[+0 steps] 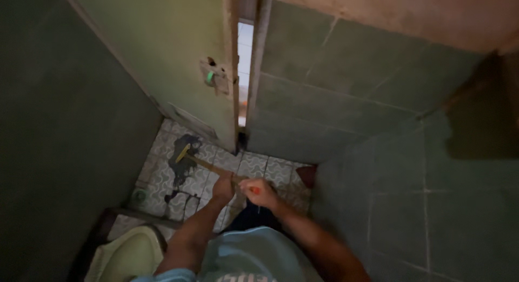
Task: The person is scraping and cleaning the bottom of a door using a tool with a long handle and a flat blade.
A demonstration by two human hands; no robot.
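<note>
From the head camera I see a tight stall: a green wall close on the left, tiled walls (351, 87) far and right, and a door (178, 60) ajar with a thin bright gap. Only a small patch of patterned floor (162, 174) lies open, with a pale bowl (127, 255) near left. My left hand (223, 186) is closed around the wooden handle of a hammer (203, 162), whose head rests on the floor, far and left of the hand. My right hand (258, 191), just beside it, grips a small orange-handled tool (256, 191) I cannot identify.
</note>
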